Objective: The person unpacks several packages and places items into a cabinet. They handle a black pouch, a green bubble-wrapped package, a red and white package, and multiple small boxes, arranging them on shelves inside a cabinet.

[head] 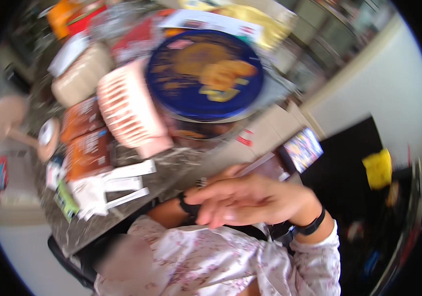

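My right hand [251,203] reaches in from the right, its fingers stretched left over my left wrist; it holds nothing that shows. My left hand [229,172] lies behind it, mostly hidden, close to a flat brown object [270,167]. Whether it grips that object cannot be told. Beside that object is a phone [303,150] with a lit, colourful screen. Both wrists wear black bands. Beyond the hands, a round blue tin [159,92] with pictures of biscuits rests on the dark marble table [181,159]. Left of the tin is a pink ribbed plastic object [129,107]. The picture is blurred.
Brown packets [87,153], white paper strips [129,181] and a green packet [66,201] lie at the table's left. Behind them are a beige ribbed case [81,74] and a round-headed stand [5,118]. At right, a yellow item [378,169] is beside a black surface [340,151].
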Demonstrator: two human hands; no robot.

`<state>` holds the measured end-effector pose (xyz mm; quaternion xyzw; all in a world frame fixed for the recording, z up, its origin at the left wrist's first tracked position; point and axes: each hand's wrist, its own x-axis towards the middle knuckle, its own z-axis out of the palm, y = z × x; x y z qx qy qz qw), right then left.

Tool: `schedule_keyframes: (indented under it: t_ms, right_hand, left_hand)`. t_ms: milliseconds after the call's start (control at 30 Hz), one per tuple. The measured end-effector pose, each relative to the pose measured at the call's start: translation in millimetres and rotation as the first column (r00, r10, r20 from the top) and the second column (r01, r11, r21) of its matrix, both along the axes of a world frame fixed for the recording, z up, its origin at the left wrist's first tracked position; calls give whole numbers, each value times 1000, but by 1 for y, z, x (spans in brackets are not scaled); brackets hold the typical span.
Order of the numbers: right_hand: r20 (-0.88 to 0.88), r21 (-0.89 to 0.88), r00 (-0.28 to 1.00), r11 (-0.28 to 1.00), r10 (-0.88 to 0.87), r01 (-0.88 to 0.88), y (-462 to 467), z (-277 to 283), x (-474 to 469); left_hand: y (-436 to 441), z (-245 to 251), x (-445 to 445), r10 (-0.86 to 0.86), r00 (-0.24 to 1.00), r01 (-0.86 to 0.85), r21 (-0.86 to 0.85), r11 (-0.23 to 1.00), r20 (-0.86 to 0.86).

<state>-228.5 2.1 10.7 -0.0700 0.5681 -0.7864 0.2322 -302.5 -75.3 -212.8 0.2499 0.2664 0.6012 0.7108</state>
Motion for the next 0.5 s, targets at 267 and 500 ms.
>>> schedule_keyframes:
  t_ms: [267, 500]
  right_hand:
    - [-572, 353, -65, -317, -818, 880, 124, 8, 211]
    - [-753, 651, 417, -480, -509, 588, 127, -79, 207]
  left_hand:
    - [23, 21, -4, -77, 997, 77, -7, 997, -3]
    - [46, 34, 15, -112, 992, 110, -41, 993, -62]
